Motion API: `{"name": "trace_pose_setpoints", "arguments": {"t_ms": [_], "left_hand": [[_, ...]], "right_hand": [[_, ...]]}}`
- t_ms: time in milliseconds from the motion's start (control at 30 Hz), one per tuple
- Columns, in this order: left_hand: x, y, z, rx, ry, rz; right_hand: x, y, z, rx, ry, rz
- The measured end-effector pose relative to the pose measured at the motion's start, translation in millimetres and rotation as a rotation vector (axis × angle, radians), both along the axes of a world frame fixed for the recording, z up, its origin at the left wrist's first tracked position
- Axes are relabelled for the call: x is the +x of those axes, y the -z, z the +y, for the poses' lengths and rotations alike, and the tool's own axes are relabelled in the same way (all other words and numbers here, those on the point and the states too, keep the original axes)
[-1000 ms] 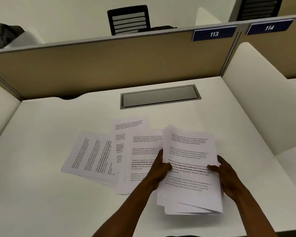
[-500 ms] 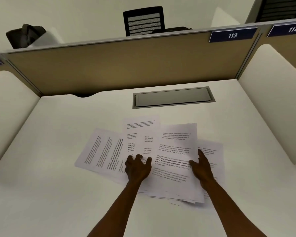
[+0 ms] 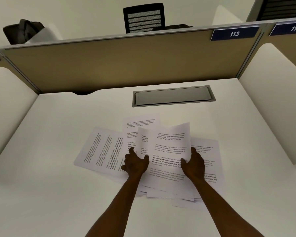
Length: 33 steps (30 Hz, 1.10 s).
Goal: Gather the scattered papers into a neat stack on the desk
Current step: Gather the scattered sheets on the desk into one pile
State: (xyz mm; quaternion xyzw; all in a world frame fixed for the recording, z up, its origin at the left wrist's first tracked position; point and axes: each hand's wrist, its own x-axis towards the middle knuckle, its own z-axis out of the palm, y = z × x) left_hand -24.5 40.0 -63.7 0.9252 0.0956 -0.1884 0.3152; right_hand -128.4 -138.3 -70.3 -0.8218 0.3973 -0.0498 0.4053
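Desk (image 3: 61, 194): white carrel surface, walled by a tan partition (image 3: 126, 65) at the far edge and pale side screens. A grey cable hatch (image 3: 173, 96) is set flush near the far edge, well apart from the paperwork.

Papers, main bundle (image 3: 169, 161): several printed sheets gathered at the middle of the desk, near the person. The far part curls up off the surface while the near edges rest on the desk, fanned and uneven. Not yet squared.

Papers, left spread (image 3: 101, 151): sheets lying flat and turned at an angle, partly overlapped by the bundle; another sheet (image 3: 140, 122) pokes out toward the far side.

Paper, right (image 3: 210, 156): at least one sheet flat on the desk, under and beside the bundle.

Left hand (image 3: 135, 164): at the bundle's left edge, fingers loosely spread, thumb lying on the top sheet; the fingers reach onto the sheets beside it.

Right hand (image 3: 193, 165): closed on the bundle's right edge, thumb on top, fingers behind the sheets.

Status (a judgement): roughly mid-task. Most sheets are drawn to one place, none far off. Left to do: pull in the left spread, the far sheet and the right one, then tap the edges even and lay the stack flat.
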Motion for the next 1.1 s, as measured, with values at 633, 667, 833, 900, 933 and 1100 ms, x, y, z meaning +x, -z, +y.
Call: {"name": "trace_pose_setpoints", "arguments": {"t_ms": [633, 667, 833, 900, 933, 1100], "left_hand": [[5, -8, 8, -0.427, 0.001, 0.107], [9, -7, 10, -0.453, -0.001, 0.127], [19, -13, 23, -0.608, 0.078, 0.209], [23, -20, 28, -0.662, 0.112, 0.214], [25, -26, 32, -0.699, 0.121, 0.221], [33, -54, 44, -1.019, 0.08, 0.338]], "right_hand": [[6, -1, 8, 0.454, -0.009, -0.128], [6, 0, 9, 0.455, -0.012, -0.126], [6, 0, 14, 0.452, -0.057, -0.116], [5, -1, 14, 0.45, -0.045, -0.129], [5, -3, 15, 0.455, -0.028, -0.146], [7, -4, 12, 0.555, 0.054, -0.201]]}}
